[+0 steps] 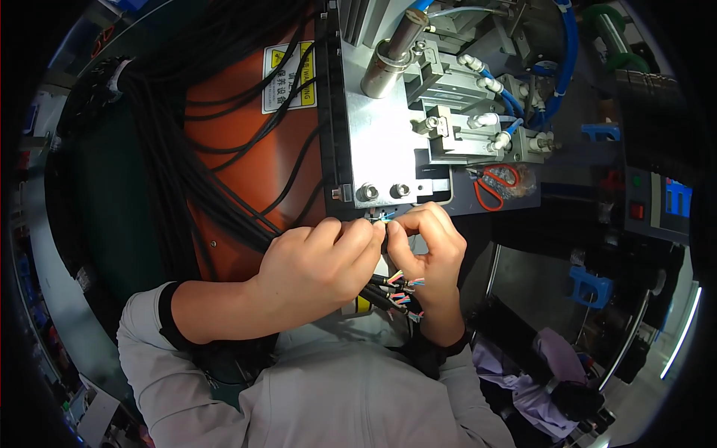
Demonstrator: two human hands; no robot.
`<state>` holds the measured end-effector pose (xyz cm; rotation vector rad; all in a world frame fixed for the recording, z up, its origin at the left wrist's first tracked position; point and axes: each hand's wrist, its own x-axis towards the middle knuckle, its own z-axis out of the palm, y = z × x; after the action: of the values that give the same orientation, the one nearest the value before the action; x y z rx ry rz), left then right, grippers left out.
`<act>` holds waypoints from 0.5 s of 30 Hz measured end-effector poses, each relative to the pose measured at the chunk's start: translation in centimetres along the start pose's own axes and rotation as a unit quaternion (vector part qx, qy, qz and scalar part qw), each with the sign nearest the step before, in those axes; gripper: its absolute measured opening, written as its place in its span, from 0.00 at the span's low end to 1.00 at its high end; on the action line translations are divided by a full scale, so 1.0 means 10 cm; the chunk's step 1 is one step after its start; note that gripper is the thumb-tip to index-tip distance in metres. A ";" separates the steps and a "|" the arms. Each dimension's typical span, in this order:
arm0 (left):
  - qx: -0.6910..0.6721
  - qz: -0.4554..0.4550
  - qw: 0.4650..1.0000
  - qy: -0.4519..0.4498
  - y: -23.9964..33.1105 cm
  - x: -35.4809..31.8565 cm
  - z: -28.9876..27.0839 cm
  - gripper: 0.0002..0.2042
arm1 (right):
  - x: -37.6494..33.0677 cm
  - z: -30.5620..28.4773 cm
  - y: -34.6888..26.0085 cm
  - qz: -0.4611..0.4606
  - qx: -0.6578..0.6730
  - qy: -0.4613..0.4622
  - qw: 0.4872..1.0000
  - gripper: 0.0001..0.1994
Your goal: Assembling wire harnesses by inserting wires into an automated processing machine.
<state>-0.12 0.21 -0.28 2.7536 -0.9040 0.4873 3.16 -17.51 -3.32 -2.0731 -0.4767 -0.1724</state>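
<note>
The thin light-blue wires w/ soft-looking insulation [386, 217] are at the fingertips of both hands, just in front of the smooth silver metal block [377, 142]. The L hand [320, 257] has its fingertips pinched together on them from one side; the R hand [432, 243] has thumb and index finger closed on them from the other side, though the exact contact is too small to tell. I judge these wires v. light and flexible, so they prob. bend away under a small push, and a hard pull may break the thin cores. Best hold is close behind the tip, w/ finger pads, not nails; the other hand should support further back, b/c a long free piece will be floppy. Below the R hand, near its wrist, there are the round black cables w/ fanned pink, white and blue ends [402, 299]; their black jackets look stiffer, so for these the jacket is the safer grip. Beyond the L hand hangs the thick bundle of long black cables [163, 164], prob. heavy as a whole.
</note>
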 end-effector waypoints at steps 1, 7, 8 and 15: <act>0.009 0.001 1.000 0.000 -0.01 0.01 -0.01 0.15 | 0.00 0.02 0.02 -0.016 0.008 0.015 1.000 0.03; -0.019 0.009 1.000 0.010 0.00 0.03 0.02 0.19 | -0.08 0.13 0.11 0.009 0.049 0.066 0.997 0.04; -0.018 0.010 1.000 0.008 0.00 0.03 0.03 0.19 | -0.11 0.15 0.14 0.075 0.128 0.059 0.987 0.04; -0.042 0.001 0.999 0.028 -0.04 0.03 0.06 0.15 | -0.17 0.14 0.21 0.233 0.336 0.012 0.912 0.03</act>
<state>0.47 0.22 -0.74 2.6504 -0.8931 0.5134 2.35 -17.70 -6.22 -1.4413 0.0051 0.2265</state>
